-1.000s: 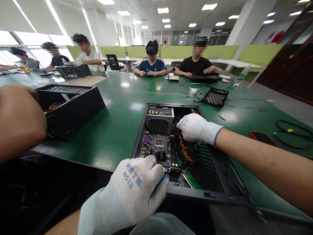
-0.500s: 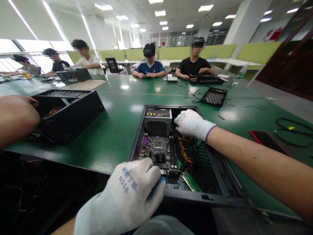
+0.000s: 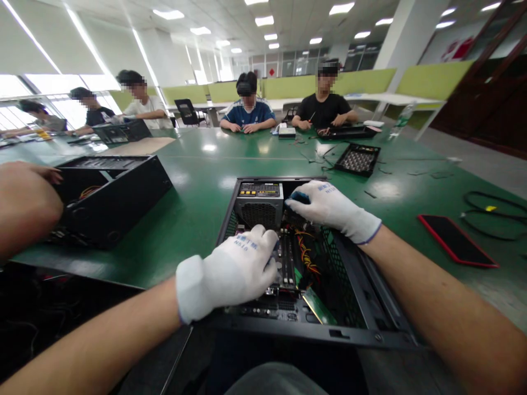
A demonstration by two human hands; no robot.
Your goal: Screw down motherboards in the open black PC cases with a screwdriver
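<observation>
An open black computer case [image 3: 349,333] lies in front of me, with a motherboard [image 3: 284,258] inside. My left hand [image 3: 242,263], in a white glove, reaches over the board. Its thumb is apart from its bent fingers, and the fingertips are partly hidden. At the far end, my gloved right hand [image 3: 325,208] is beside the power supply [image 3: 260,206]. The blue palm side of its curved fingers shows, with nothing visible in them. Below that hand runs a bundle of yellow, red and black cables [image 3: 305,255]. A green circuit board [image 3: 319,307] leans near the front edge.
Another black case [image 3: 119,203] stands to the left, beside another person's arm [image 3: 24,211]. On the right are a red-edged black phone-like slab [image 3: 457,241] and a coiled black cable [image 3: 489,219]. Farther back is a black tray [image 3: 357,160]. Several people sit around the green table [image 3: 197,219].
My left hand has moved from the case's front edge forward onto the motherboard. My right hand has shifted slightly and turned, showing its blue palm side. The view has shifted slightly.
</observation>
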